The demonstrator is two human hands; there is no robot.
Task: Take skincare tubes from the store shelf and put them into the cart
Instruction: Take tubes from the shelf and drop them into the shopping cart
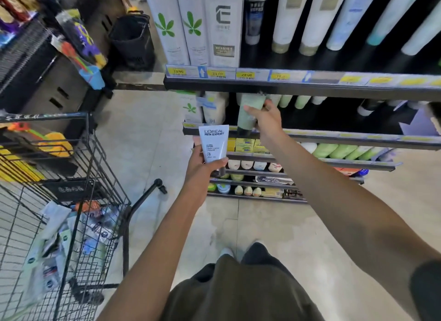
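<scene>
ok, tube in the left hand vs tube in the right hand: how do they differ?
The white tube in the left hand is clear of the shelves, held over the aisle; the green tube in the right hand is at the shelf edge. The white one shows bold dark lettering; the green one shows no readable print. Both stand cap down, with dark caps.

Price labels [245, 75] along the shelf edge blur beyond reading; the top-shelf tubes [290, 14] run off the frame's upper edge; items in the cart [78, 227] smear indistinctly.
</scene>
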